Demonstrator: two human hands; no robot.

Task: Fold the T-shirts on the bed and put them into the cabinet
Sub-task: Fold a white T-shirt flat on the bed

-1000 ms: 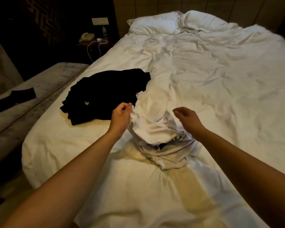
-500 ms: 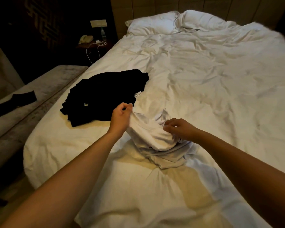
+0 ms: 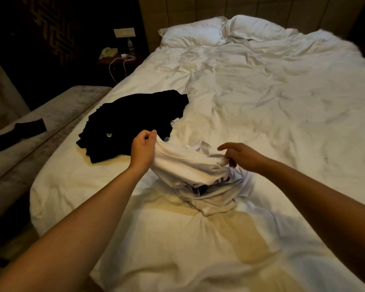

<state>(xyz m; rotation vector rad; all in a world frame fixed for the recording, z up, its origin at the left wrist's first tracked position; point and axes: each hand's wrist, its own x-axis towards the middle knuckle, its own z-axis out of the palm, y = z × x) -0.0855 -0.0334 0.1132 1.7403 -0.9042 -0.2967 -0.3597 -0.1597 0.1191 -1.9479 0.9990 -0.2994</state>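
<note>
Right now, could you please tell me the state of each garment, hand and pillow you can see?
white T-shirt: crumpled, unfolded, partly lifted off the bed.
black T-shirt: heaped loosely, unfolded, untouched.
left hand: grips the white T-shirt's edge.
right hand: pinches the white T-shirt, index finger extended.
pillows: lying at the head of the bed.
dark cloth: flat on the bench.

dim, warm light | dark left side; wide-angle bend (edges)
</note>
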